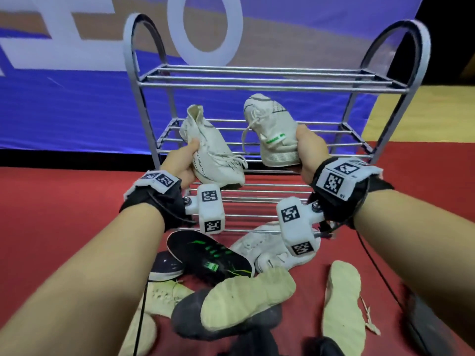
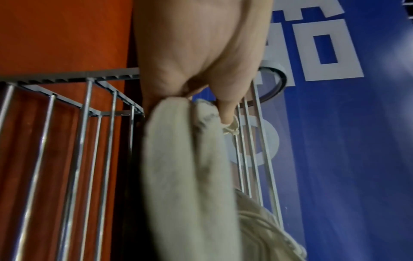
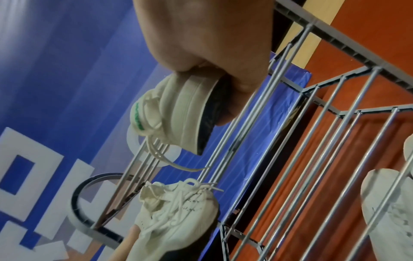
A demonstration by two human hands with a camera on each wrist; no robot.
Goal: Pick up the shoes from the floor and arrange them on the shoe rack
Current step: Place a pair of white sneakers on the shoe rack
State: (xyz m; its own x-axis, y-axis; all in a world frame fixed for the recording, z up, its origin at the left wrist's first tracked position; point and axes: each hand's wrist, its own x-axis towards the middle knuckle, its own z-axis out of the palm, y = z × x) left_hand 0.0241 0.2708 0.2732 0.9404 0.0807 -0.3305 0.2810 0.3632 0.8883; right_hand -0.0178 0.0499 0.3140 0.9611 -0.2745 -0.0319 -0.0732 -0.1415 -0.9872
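Observation:
A grey metal shoe rack (image 1: pixel 270 80) with three barred shelves stands ahead on the red floor. My left hand (image 1: pixel 183 160) grips a cream knit sneaker (image 1: pixel 213 152) by its side, in front of the middle shelf. In the left wrist view that cream sneaker (image 2: pixel 183 176) hangs under my left hand (image 2: pixel 201 98), thumb pressed on its collar. My right hand (image 1: pixel 307 152) holds a white sneaker with a green tab (image 1: pixel 275 129) by its heel and sole, toe raised. The right wrist view shows that white sneaker (image 3: pixel 178 116) in my right hand (image 3: pixel 223 88) beside the rack's bars (image 3: pixel 290 141).
Several shoes lie heaped on the red floor in front of the rack: a black shoe with green marks (image 1: pixel 210 255), a white sneaker (image 1: pixel 267 247), a dark shoe (image 1: pixel 164 265), and cream soles turned up (image 1: pixel 246 299) (image 1: pixel 341 307). A blue banner (image 1: pixel 64 98) hangs behind.

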